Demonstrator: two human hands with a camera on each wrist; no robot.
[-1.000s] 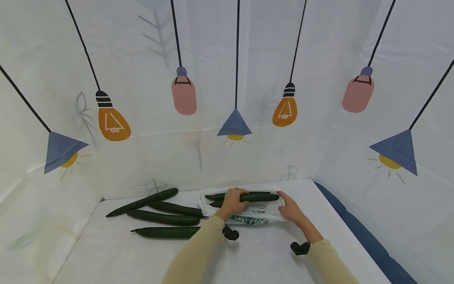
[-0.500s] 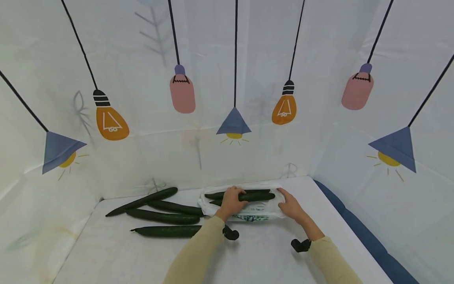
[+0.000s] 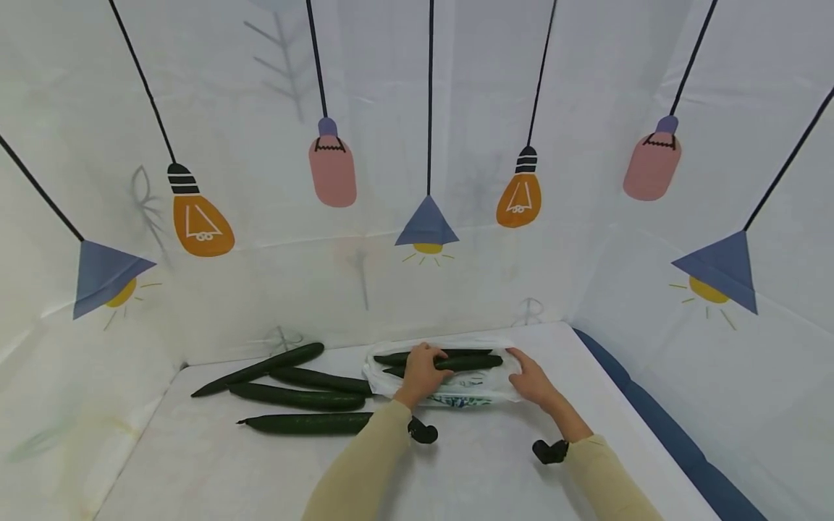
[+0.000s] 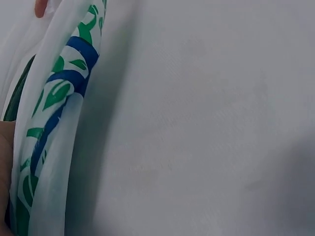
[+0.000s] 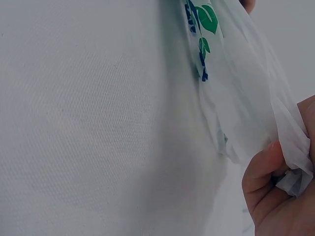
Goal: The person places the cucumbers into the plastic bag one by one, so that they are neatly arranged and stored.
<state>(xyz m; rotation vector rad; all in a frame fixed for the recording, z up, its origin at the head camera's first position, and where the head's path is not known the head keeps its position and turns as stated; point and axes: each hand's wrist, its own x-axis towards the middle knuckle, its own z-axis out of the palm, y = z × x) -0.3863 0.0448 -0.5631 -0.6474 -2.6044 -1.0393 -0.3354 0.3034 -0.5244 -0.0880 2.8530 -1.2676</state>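
A white plastic bag (image 3: 482,383) with green and blue leaf print lies open toward the back of the table. Dark green cucumbers rest in its mouth. My left hand (image 3: 422,373) reaches over the bag and grips the front cucumber (image 3: 478,362), its thumb lying along the top. Another cucumber (image 3: 391,359) lies just behind, partly covered by that hand. At the bag's right end, my right hand (image 3: 531,378) pinches the rim; in the right wrist view, bunched plastic (image 5: 295,179) sits between thumb and fingers. The left wrist view shows mostly the bag's printed side (image 4: 54,103).
Left of the bag, several loose cucumbers (image 3: 296,397) lie on the white table (image 3: 215,477), some touching or crossing. A single cucumber (image 3: 306,424) lies nearer the front, its right end behind the left sleeve (image 3: 365,463). A white curtain (image 3: 365,282) printed with lamps hangs behind.
The cucumber in my left hand has slid slightly left within the bag. The bag's printed front has settled a little lower and flatter. My right hand keeps its hold on the rim.
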